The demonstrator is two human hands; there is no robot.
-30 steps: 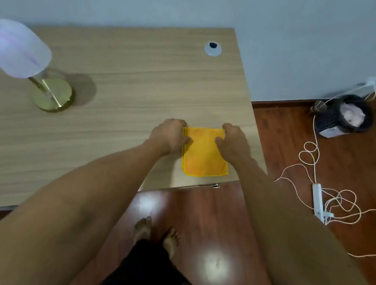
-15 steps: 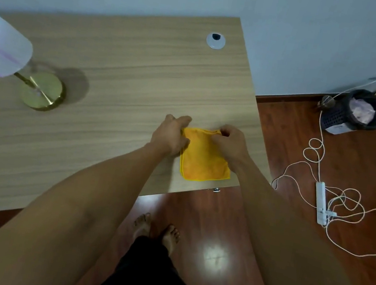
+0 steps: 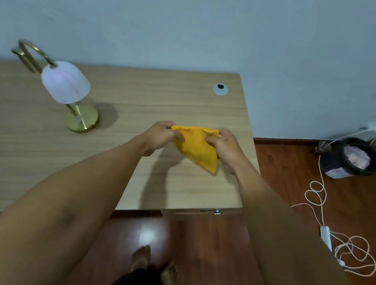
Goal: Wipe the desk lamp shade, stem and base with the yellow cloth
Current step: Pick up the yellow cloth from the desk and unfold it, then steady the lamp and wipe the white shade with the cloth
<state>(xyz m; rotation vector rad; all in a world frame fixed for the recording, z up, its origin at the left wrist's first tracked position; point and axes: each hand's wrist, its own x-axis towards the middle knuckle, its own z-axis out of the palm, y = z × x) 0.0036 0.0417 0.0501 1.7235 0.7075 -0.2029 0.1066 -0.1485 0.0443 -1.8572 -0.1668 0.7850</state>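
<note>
Yellow cloth (image 3: 196,147) hangs above the wooden surface (image 3: 139,100), near its right end. Left hand (image 3: 162,135) and right hand (image 3: 224,148) pinch its upper corners with curled fingers. Desk lamp (image 3: 67,88), white shade over brass base, stands well apart to the left. Waste basket (image 3: 349,158) sits on the floor.

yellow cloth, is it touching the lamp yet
Apart. The head view shows the yellow cloth held up between both hands, with bare desk between it and the lamp.
</note>
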